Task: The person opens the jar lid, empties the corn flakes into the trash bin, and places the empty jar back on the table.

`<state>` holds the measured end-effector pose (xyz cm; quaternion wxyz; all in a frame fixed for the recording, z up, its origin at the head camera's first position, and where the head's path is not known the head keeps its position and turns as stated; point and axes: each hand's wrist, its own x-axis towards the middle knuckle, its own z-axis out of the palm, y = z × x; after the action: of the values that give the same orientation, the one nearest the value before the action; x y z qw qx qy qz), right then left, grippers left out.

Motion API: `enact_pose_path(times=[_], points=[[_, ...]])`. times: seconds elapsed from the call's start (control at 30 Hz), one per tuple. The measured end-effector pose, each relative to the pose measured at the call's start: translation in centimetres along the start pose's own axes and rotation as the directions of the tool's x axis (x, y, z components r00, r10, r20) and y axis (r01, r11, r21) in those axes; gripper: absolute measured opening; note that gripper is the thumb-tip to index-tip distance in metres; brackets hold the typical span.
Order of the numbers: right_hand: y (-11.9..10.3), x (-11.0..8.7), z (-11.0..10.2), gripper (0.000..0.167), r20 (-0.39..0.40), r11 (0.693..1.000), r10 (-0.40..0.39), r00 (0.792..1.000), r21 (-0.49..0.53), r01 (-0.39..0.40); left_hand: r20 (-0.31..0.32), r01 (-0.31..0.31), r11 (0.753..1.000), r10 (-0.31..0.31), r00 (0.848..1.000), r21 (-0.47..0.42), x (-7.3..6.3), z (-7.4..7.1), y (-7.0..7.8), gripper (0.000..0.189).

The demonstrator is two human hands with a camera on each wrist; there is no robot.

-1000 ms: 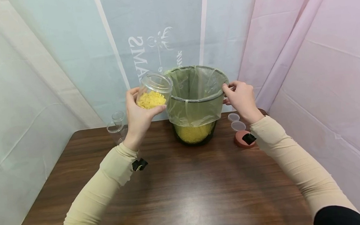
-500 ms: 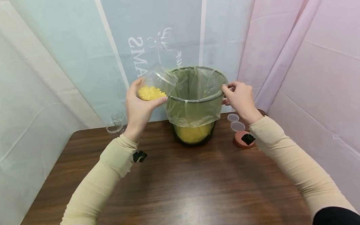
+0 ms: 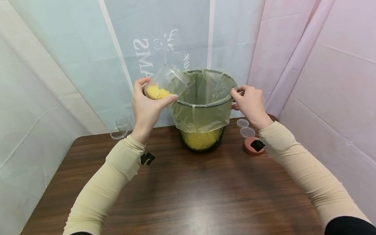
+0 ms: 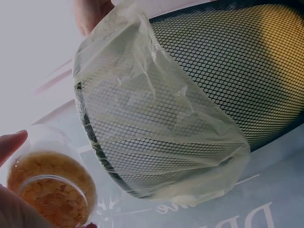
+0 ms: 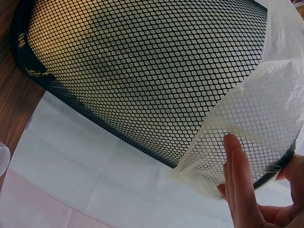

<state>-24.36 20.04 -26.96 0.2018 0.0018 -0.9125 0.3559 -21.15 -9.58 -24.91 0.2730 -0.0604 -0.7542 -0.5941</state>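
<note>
My left hand (image 3: pixel 147 110) grips a clear plastic jar (image 3: pixel 170 79) by its lower part. Tipped to the right, the jar has its mouth over the left rim of a black mesh bin (image 3: pixel 202 141). Yellow pieces (image 3: pixel 158 92) lie along the jar's lower side, near its base. A pale green, see-through bag (image 3: pixel 204 118) lines the bin and folds down over its rim. With thumb and fingers, my right hand (image 3: pixel 249 102) pinches the bin's right rim through the bag; in the right wrist view, its fingers (image 5: pixel 240 183) lie along the outside. Yellow stuff shows through the mesh at the bottom.
Two clear containers (image 3: pixel 122 125) stand at the back left of the wooden table (image 3: pixel 192 195). To the bin's right lie two clear round lids (image 3: pixel 247 131) and a reddish lid (image 3: pixel 249 149). A printed cloth (image 3: pixel 182 11) hangs behind the table.
My left hand has tilted the jar further to the right and raised it slightly, bringing its mouth over the bin's rim. The right hand keeps its hold on the rim.
</note>
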Motion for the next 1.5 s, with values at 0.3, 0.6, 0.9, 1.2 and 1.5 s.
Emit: enact_pose_path(times=[0.3, 0.6, 0.9, 1.2, 1.5], points=[[0.2, 0.0, 0.1, 0.041, -0.008, 1.0, -0.005, 1.0, -0.015, 0.005, 0.025, -0.03, 0.999, 0.031, 0.999, -0.025, 0.5, 0.4, 0.5, 0.079], [0.1, 0.0, 0.2, 0.041, -0.005, 1.0, -0.003, 1.0, -0.014, 0.003, 0.011, -0.045, 0.999, 0.045, 0.999, -0.002, 0.8, 0.8, 0.8, 0.086], [0.0, 0.0, 0.2, 0.044, -0.003, 1.0, 0.004, 1.0, -0.011, -0.004, 0.011, -0.04, 0.999, 0.04, 0.999, 0.001, 1.5, 1.2, 1.3, 0.083], [0.0, 0.0, 0.4, 0.042, -0.006, 1.0, 0.0, 1.0, -0.017, 0.0, 0.009, -0.074, 0.997, 0.074, 0.997, 0.02, 2.0, 1.4, 1.4, 0.082], [-0.2, 0.0, 0.5, 0.041, -0.008, 1.0, -0.001, 1.0, -0.024, 0.001, 0.002, -0.131, 0.99, 0.131, 0.991, 0.047, 2.1, 1.5, 1.2, 0.078]])
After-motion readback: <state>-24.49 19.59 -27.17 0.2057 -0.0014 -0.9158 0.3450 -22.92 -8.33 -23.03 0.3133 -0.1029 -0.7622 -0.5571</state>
